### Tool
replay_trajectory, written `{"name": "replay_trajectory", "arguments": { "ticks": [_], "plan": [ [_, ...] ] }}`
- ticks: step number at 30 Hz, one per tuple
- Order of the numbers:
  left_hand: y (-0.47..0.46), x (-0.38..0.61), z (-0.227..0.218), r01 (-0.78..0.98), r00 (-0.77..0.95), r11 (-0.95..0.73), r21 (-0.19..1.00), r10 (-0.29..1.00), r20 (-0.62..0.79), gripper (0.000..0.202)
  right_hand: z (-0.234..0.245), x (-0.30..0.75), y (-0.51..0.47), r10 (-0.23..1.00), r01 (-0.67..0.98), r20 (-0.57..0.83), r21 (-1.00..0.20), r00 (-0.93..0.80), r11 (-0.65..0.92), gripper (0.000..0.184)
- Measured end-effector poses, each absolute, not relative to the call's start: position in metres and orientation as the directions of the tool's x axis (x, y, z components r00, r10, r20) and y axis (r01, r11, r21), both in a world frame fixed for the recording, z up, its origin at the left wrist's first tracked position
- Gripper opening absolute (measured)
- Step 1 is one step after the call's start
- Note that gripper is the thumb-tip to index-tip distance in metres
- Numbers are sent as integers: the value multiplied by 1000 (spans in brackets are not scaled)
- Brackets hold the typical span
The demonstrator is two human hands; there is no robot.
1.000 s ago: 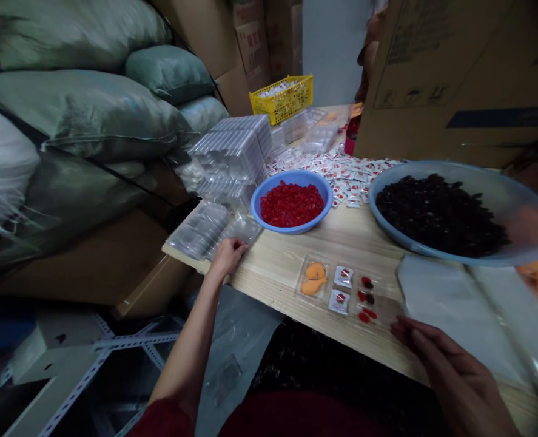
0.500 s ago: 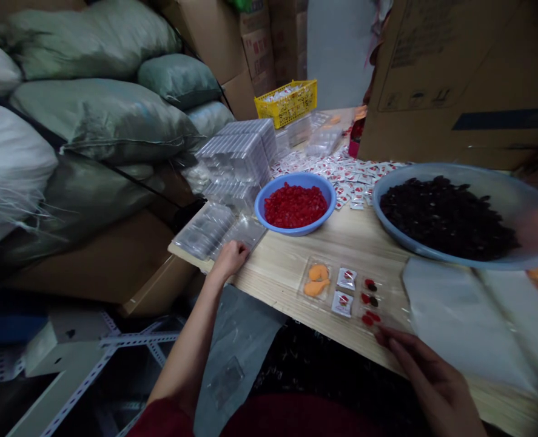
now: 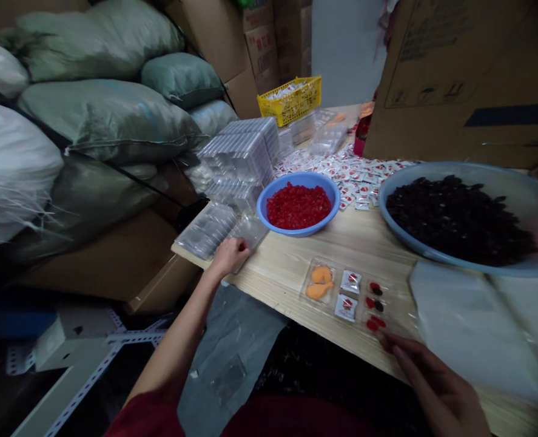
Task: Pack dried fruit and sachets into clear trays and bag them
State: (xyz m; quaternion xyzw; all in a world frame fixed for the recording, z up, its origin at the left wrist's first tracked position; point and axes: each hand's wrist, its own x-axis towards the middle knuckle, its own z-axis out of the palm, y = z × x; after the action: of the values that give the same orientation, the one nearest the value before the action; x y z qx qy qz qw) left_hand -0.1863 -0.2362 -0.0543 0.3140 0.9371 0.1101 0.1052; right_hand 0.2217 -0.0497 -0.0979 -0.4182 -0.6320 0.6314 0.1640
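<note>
On the wooden table lies a clear plastic tray (image 3: 363, 289) with compartments. It holds two orange pieces (image 3: 320, 282), two small white printed packets (image 3: 348, 295), and several red and dark pieces (image 3: 375, 305). My right hand (image 3: 441, 379) is at the tray's near right corner, its thumb and fingertips pinched together. Whether they grip the tray's edge or a small piece cannot be made out. My left hand (image 3: 230, 255) is closed with curled fingers, resting by the table edge against flat clear plastic trays (image 3: 209, 230). Anything inside its fingers is hidden.
A blue bowl of red pieces (image 3: 260, 212) and a larger bowl of dark pieces (image 3: 389, 227) stand beyond the tray. Behind them are scattered white packets (image 3: 364, 173), stacked clear trays (image 3: 239, 149), a yellow crate (image 3: 291, 109) and a cardboard box (image 3: 460, 133). Sacks (image 3: 109, 115) are piled left.
The whole view has shifted slightly. Both hands keep nearly the same places and finger positions, and the pieces in the tray look the same.
</note>
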Motion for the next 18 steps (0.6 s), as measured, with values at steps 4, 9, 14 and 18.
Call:
{"name": "replay_trajectory", "arguments": {
  "ticks": [4,9,14,18],
  "plan": [
    [-247,-186,-59,549,-770,739,390,629,-109,18,-96,221,-53,748,332,-331,-930,-575,-157,46],
    [-234,-198,-73,467,-811,713,523,581,-70,29,-90,216,-59,737,336,-307,-935,-602,-115,45],
    [-220,-212,-89,341,-800,686,643,571,-184,36,-93,215,-63,733,335,-303,-936,-610,-108,46],
    [-220,-215,-94,272,-795,677,683,559,-237,36,-97,221,-62,723,354,-334,-926,-605,-132,46]
  ]
}}
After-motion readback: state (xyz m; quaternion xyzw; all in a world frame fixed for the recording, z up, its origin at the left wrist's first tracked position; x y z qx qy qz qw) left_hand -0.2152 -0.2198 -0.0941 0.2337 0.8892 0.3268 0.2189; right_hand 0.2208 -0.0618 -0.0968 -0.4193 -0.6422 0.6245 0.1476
